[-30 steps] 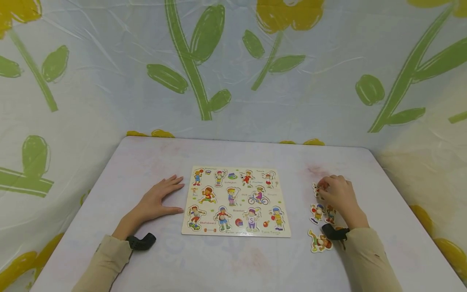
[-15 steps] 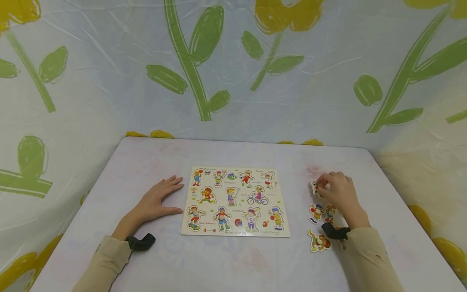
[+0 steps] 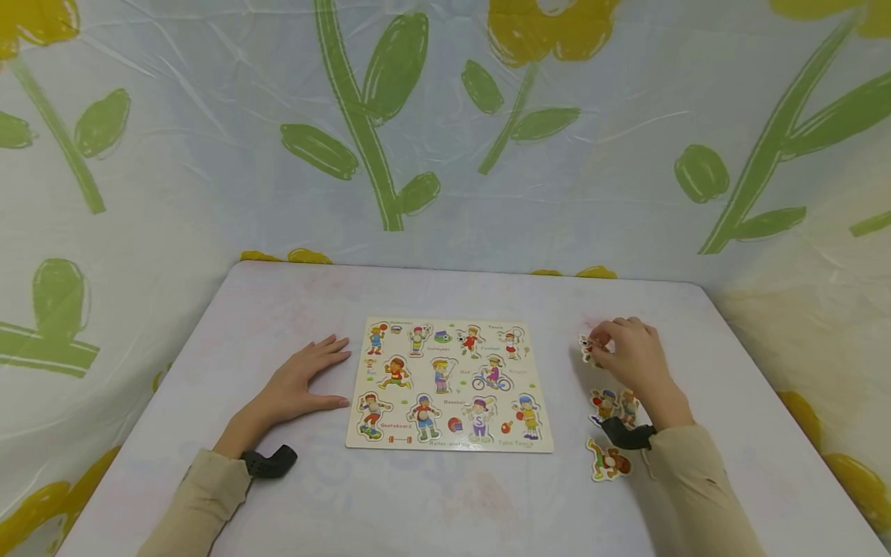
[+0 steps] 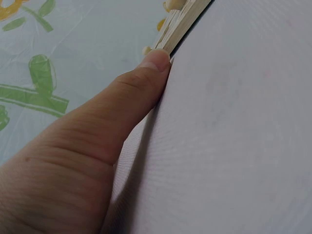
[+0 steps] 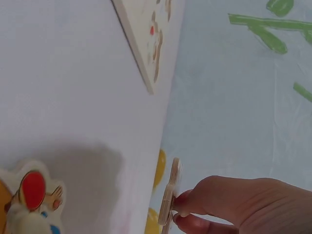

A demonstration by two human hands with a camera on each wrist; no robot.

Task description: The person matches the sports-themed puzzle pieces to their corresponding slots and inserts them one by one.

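My right hand (image 3: pixel 635 357) pinches a small wooden puzzle piece (image 3: pixel 587 350) between thumb and fingers, right of the puzzle board (image 3: pixel 445 446). In the right wrist view this piece (image 5: pixel 170 192) is seen edge-on, raised off the table, and the fingers cover part of it. The board is pale wood with printed children playing sports and cut-out shapes. My left hand (image 3: pixel 298 385) rests with fingers spread on the table at the board's left side. In the left wrist view the thumb (image 4: pixel 141 73) lies straight, its tip at the edge of the board (image 4: pixel 187 24).
Below my right hand lie loose puzzle pieces: a table tennis player (image 3: pixel 604 405), another figure (image 3: pixel 629 408) beside it, and a runner (image 3: pixel 609 462). One more is mostly hidden by the sleeve. A knob shows on the red-paddle piece (image 5: pixel 34 192). Flowered cloth (image 3: pixel 557 193) walls the table.
My right hand has lifted the puzzle piece from its spot and carried it slightly left and away from me. My left hand and the board stay in place.
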